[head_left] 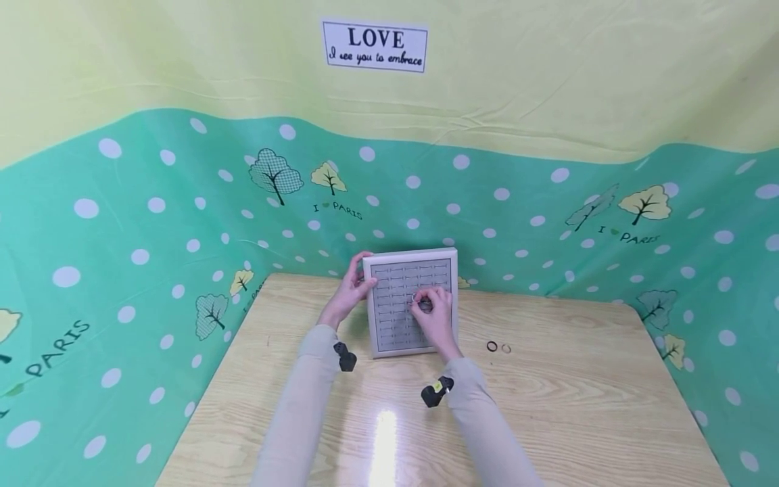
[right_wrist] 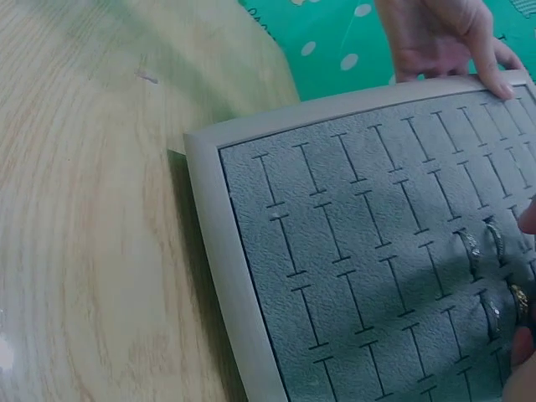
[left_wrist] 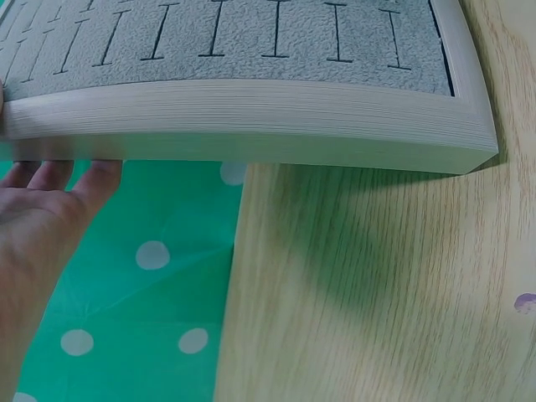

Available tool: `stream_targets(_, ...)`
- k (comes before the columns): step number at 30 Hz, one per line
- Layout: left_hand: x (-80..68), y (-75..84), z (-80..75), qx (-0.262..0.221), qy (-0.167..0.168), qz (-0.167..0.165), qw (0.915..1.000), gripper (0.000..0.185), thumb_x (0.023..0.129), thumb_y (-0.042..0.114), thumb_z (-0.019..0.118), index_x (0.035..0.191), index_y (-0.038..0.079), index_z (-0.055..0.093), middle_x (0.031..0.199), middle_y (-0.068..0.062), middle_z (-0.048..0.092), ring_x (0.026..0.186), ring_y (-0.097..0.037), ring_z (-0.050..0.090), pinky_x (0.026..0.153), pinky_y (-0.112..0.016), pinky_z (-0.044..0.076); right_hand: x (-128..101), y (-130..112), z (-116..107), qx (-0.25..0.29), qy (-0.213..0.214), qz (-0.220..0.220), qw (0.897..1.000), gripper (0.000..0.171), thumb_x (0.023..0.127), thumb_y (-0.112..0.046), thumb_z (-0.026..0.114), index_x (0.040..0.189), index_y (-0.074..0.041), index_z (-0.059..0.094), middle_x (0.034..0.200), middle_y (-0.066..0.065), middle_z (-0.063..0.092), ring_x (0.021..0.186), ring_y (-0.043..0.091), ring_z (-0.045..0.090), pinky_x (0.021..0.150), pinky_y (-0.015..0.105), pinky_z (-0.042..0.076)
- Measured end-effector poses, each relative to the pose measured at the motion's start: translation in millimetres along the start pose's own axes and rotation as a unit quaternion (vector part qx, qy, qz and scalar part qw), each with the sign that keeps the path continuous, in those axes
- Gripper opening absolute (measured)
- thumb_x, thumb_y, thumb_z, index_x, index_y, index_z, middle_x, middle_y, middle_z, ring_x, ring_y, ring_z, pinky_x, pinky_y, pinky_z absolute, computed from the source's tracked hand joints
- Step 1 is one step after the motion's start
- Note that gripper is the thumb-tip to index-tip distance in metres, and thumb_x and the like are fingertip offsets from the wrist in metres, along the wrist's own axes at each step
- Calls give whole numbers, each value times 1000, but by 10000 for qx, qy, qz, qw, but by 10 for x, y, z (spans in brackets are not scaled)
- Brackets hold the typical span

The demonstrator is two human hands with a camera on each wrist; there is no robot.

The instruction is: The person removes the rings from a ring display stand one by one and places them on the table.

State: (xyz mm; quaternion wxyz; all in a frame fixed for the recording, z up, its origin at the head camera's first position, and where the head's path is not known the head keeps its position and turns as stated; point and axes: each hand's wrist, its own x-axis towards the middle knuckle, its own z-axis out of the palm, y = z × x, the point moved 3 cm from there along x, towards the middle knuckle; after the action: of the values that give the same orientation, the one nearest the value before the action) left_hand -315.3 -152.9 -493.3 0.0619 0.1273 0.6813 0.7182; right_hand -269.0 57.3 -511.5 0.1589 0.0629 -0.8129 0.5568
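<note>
A grey ring tray point(head_left: 402, 325) with rows of slots sits on the wooden table point(head_left: 548, 406), near its back edge. My left hand point(head_left: 364, 281) holds the tray's left rim; in the left wrist view its fingers point(left_wrist: 59, 180) lie against the side of the frame point(left_wrist: 251, 109), which looks raised off the table. My right hand point(head_left: 421, 302) hovers over the middle of the tray, fingers curled and pinching a small ring point(head_left: 416, 297). In the right wrist view several rings point(right_wrist: 469, 251) stand in slots at the right, beside my fingertips point(right_wrist: 528, 219).
Two loose rings point(head_left: 491, 346) point(head_left: 506, 348) lie on the table right of the tray. Green dotted cloth point(head_left: 152, 223) walls the table at the back and both sides. A black wrist camera point(head_left: 345, 356) sits on each sleeve.
</note>
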Motion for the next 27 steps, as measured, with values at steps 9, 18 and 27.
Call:
stream_targets(9, -3, -9, 7, 76, 8, -8, 10000, 61, 96, 0, 52, 146, 25, 28, 131, -21, 53, 109, -37, 58, 84, -49, 54, -22, 29, -98, 408, -60, -114, 9991, 14, 77, 6, 67, 82, -5, 59, 104, 9, 55, 110, 25, 41, 96, 39, 39)
stream_targets(18, 0, -9, 1, 83, -20, 35, 10000, 62, 96, 0, 51, 148, 21, 24, 131, -21, 52, 109, -37, 58, 84, -50, 54, -89, 43, -216, 689, -106, 19, 9976, 10, 81, 9, 65, 88, 4, 59, 100, 17, 55, 93, 28, 50, 74, 27, 43)
stream_targets(27, -11, 1, 8, 100, -18, 87, 9999, 61, 97, 2, 52, 148, 24, 27, 131, -23, 52, 108, -39, 57, 85, -52, 54, -208, -177, -409, 779, -54, 75, 9969, 11, 83, 13, 63, 91, 12, 57, 96, 24, 54, 83, 36, 50, 67, 24, 42)
